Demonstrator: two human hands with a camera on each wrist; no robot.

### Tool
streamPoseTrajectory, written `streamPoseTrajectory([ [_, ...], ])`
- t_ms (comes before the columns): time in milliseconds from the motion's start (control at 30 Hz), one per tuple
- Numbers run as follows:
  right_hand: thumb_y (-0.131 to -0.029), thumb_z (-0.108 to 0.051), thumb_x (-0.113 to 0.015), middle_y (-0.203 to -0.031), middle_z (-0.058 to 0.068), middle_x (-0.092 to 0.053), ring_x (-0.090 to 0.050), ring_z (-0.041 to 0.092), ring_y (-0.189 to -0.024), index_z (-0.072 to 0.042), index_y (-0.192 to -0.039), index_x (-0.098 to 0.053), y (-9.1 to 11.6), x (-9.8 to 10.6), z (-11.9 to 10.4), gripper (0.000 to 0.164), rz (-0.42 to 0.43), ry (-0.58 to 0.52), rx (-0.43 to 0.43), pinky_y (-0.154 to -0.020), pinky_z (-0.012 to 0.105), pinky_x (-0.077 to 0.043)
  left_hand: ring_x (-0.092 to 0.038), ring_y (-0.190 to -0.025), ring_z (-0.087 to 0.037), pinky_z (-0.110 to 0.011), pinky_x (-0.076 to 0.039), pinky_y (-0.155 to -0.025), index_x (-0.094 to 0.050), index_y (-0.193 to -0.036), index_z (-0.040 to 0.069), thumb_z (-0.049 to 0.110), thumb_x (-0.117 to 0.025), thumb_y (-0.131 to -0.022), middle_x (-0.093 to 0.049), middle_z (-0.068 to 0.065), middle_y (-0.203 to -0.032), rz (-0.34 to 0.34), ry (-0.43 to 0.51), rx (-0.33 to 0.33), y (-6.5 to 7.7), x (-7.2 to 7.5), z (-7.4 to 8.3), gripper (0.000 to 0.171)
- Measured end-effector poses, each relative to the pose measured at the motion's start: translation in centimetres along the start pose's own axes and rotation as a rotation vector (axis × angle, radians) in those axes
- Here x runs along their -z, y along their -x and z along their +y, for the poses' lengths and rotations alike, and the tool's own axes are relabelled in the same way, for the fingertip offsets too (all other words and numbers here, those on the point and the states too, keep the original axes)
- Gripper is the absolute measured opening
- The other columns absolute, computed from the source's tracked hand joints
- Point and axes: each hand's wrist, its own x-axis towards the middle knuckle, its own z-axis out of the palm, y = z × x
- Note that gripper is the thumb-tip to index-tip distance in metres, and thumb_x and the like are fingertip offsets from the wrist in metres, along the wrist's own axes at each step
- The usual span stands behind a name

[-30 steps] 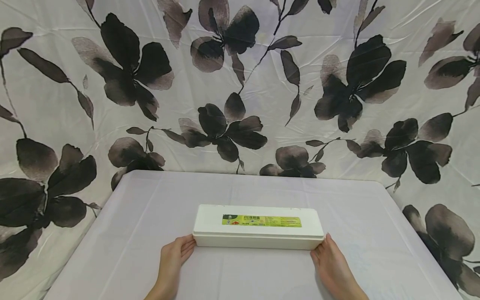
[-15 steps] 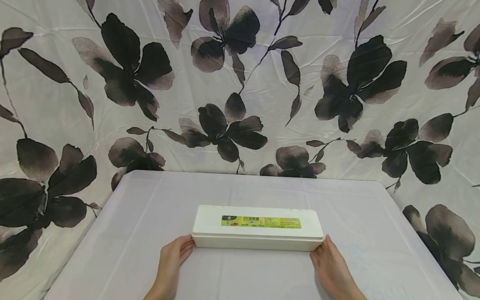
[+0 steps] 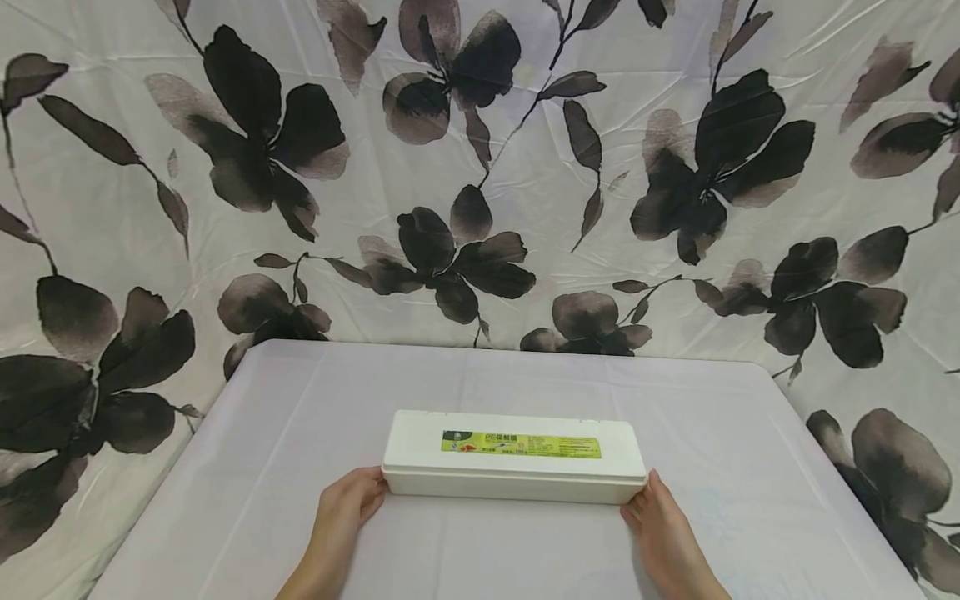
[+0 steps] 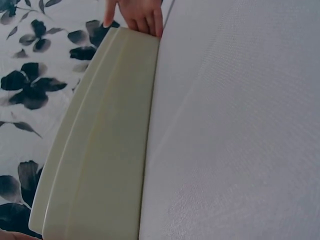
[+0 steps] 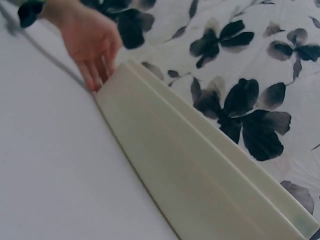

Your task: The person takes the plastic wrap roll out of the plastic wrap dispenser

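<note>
Box (image 3: 514, 467) between left hand (image 3: 348, 496) and right hand (image 3: 660, 512)

White and lidded, it rests on the desk (image 3: 495, 550); the lid (image 3: 412, 442) is closed, hiding any contents. Both hands touch its ends with loosely extended fingers, not wrapped round it. Only the head view shows the yellow-green label (image 3: 521, 444); the wrist views show its plain near side. Beyond the hands is flowered cloth (image 3: 435, 267).
</note>
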Motion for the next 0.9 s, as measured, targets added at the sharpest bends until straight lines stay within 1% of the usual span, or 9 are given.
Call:
streamPoseTrajectory([
  [100, -0.102, -0.063, -0.013, -0.158, 0.033, 0.015, 0.016, 0.05, -0.144, 0.011, -0.151, 0.013, -0.2, 0.2, -0.2, 0.093, 0.017, 0.07, 0.005, -0.114, 0.064, 0.008, -0.055, -0.126, -0.032, -0.029, -0.048, -0.1, -0.057, -0.128, -0.008, 0.003, -0.046, -0.093, -0.059, -0.022, -0.132, 0.012, -0.046, -0.021, -0.2, 0.1, 0.1, 0.039],
  [200, -0.103, -0.062, -0.013, -0.16, 0.032, 0.007, 0.012, 0.048, -0.146, 0.013, -0.152, 0.005, -0.2, 0.4, -0.5, 0.091, 0.024, 0.079, 0.014, -0.115, 0.062, 0.008, -0.053, -0.128, -0.031, -0.036, -0.043, -0.101, -0.056, -0.131, -0.001, 0.0, -0.047, -0.088, -0.06, -0.018, -0.134, -0.004, -0.093, -0.051, -0.6, 0.4, 0.1, 0.044],
  [300, -0.104, -0.06, -0.015, -0.16, 0.03, 0.006, 0.013, 0.045, -0.147, 0.014, -0.152, 0.001, -0.2, 0.3, -1.1, 0.089, 0.04, 0.069, 0.015, -0.116, 0.058, 0.01, -0.047, -0.134, -0.033, -0.046, -0.037, -0.107, -0.052, -0.135, 0.002, -0.006, -0.048, -0.081, -0.054, -0.018, -0.141, -0.066, -0.075, -0.085, -1.2, 0.7, 0.1, 0.055],
  [400, -0.104, -0.059, -0.019, -0.16, 0.025, 0.018, 0.022, 0.042, -0.145, 0.011, -0.152, 0.006, -0.3, 0.1, -1.8, 0.089, 0.061, 0.074, 0.008, -0.115, 0.057, 0.016, -0.036, -0.142, -0.036, -0.053, -0.028, -0.115, -0.043, -0.142, 0.002, -0.01, -0.047, -0.076, -0.042, -0.019, -0.151, -0.166, -0.023, -0.115, -1.9, 1.1, 0.2, 0.068],
  [500, -0.104, -0.057, -0.024, -0.158, 0.015, 0.03, 0.031, 0.034, -0.143, 0.006, -0.153, 0.011, -0.3, -0.2, -2.6, 0.087, 0.082, 0.094, 0.017, -0.112, 0.057, 0.021, -0.021, -0.147, -0.038, -0.047, -0.021, -0.118, -0.03, -0.15, 0.002, -0.012, -0.047, -0.072, -0.025, -0.019, -0.159, -0.28, 0.021, -0.153, -2.5, 1.4, 0.2, 0.081],
  [567, -0.105, -0.054, -0.025, -0.157, 0.014, 0.032, 0.034, 0.032, -0.142, 0.005, -0.153, 0.014, -0.4, -0.4, -3.1, 0.085, 0.091, 0.128, 0.041, -0.11, 0.058, 0.023, -0.011, -0.149, -0.04, -0.035, -0.022, -0.117, -0.018, -0.154, 0.001, -0.013, -0.047, -0.068, -0.013, -0.02, -0.162, -0.353, 0.046, -0.189, -2.9, 1.6, 0.1, 0.092],
  [667, -0.105, -0.054, -0.026, -0.158, 0.017, 0.031, 0.034, 0.032, -0.142, 0.003, -0.152, 0.018, -0.5, -1.0, -3.9, 0.086, 0.136, 0.185, 0.056, -0.111, 0.059, 0.022, 0.0, -0.15, -0.041, -0.017, -0.023, -0.112, -0.004, -0.156, 0.0, -0.015, -0.048, -0.063, 0.001, -0.021, -0.164, -0.447, 0.089, -0.24, -3.4, 1.8, -0.1, 0.104],
  [733, -0.105, -0.053, -0.028, -0.16, 0.017, 0.027, 0.033, 0.031, -0.143, 0.001, -0.153, 0.018, -0.7, -1.4, -4.5, 0.086, 0.175, 0.211, 0.067, -0.112, 0.059, 0.019, 0.005, -0.149, -0.041, -0.012, -0.021, -0.109, 0.003, -0.156, 0.0, -0.017, -0.052, -0.062, 0.006, -0.022, -0.163, -0.488, 0.106, -0.262, -3.8, 1.8, -0.4, 0.11],
  [900, -0.105, -0.049, -0.033, -0.165, 0.01, 0.014, 0.022, 0.026, -0.148, -0.006, -0.159, 0.005, -1.1, -2.8, -5.6, 0.078, 0.237, 0.239, 0.106, -0.117, 0.056, 0.01, 0.008, -0.15, -0.037, -0.039, -0.002, -0.12, 0.006, -0.157, 0.004, -0.014, -0.068, -0.065, 0.007, -0.02, -0.164, -0.487, 0.089, -0.261, -4.5, 1.4, -0.7, 0.12],
])
